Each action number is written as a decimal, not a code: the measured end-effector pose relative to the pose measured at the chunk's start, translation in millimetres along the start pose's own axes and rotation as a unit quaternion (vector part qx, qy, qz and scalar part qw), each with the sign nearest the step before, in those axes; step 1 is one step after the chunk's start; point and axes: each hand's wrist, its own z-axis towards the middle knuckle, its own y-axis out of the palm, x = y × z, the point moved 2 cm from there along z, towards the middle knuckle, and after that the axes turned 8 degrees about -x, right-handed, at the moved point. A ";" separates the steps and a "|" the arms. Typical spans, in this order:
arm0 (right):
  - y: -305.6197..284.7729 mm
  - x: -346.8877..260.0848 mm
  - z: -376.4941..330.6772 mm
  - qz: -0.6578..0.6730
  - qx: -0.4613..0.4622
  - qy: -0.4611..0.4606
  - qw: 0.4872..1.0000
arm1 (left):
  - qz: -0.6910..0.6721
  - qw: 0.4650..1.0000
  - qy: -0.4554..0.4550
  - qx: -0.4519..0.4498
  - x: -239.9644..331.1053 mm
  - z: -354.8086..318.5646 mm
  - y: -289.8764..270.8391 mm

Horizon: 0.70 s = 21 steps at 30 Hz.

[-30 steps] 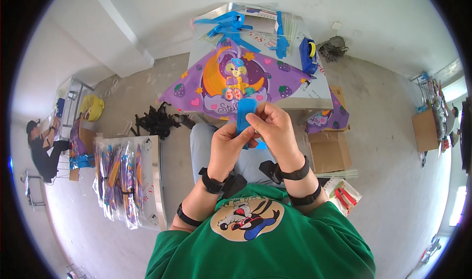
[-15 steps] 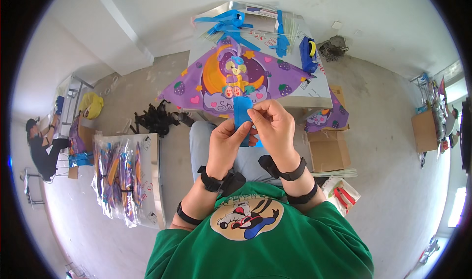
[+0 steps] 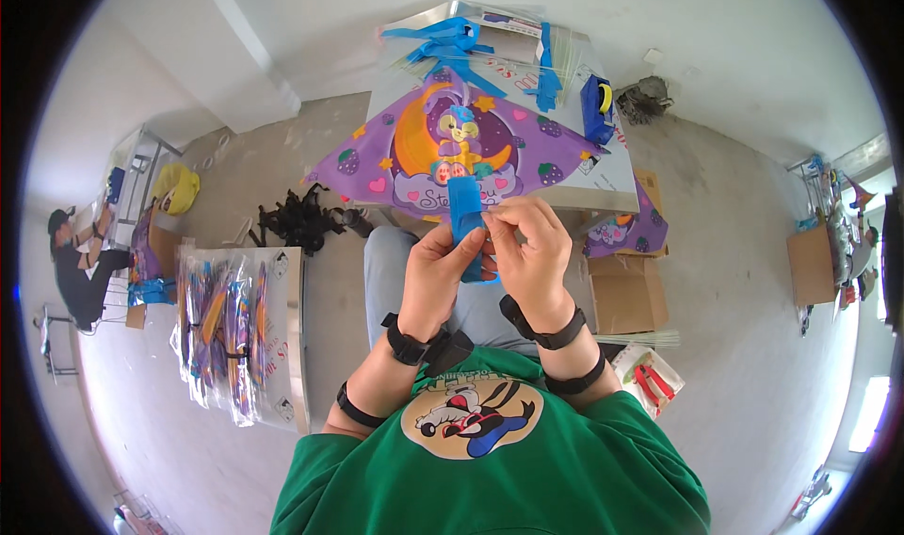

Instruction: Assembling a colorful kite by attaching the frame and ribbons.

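My left hand (image 3: 435,271) is closed around a blue strip of thin material (image 3: 464,201), its thumb lying on the front. Beside it, my right hand (image 3: 535,252) pinches with thumb and forefinger at the strip's right edge; what sits between those fingertips is too small to make out. Just beyond the hands, a purple kite (image 3: 363,163) with a moon and cartoon figure lies spread on the table (image 3: 612,172). The strip's upper end overlaps the kite's near edge, and whether it is attached I cannot tell.
Blue strips (image 3: 443,36), thin pale rods (image 3: 568,59) and a blue tape dispenser (image 3: 593,111) lie on the table. At left, packaged kites (image 3: 221,337) cover a low table. Cardboard box (image 3: 626,295) and red-handled tool (image 3: 656,381) are at right. Another person (image 3: 80,271) works far left.
My right hand has shifted slightly right, its fingertips drawing away from the strip's middle to its edge. The left hand keeps its hold on the blue strip.
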 end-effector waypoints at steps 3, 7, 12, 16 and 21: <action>-0.2 3.8 -0.9 0.067 -0.004 0.079 0.995 | 0.004 1.000 -0.003 -0.021 0.6 -1.1 2.0; -1.5 11.7 -2.8 0.212 -0.020 0.194 0.958 | -0.018 0.999 -0.024 -0.032 1.4 -2.5 4.9; -2.1 11.1 -0.9 0.250 -0.027 0.220 0.943 | 0.021 0.999 0.002 -0.050 -0.6 -2.3 7.0; -2.5 3.0 -0.1 0.123 -0.014 0.171 0.977 | 0.033 0.998 0.005 -0.052 -2.8 -2.5 4.6; -3.5 -0.5 1.9 0.020 0.014 0.058 0.998 | 0.033 0.999 0.010 -0.042 -5.5 -1.8 3.2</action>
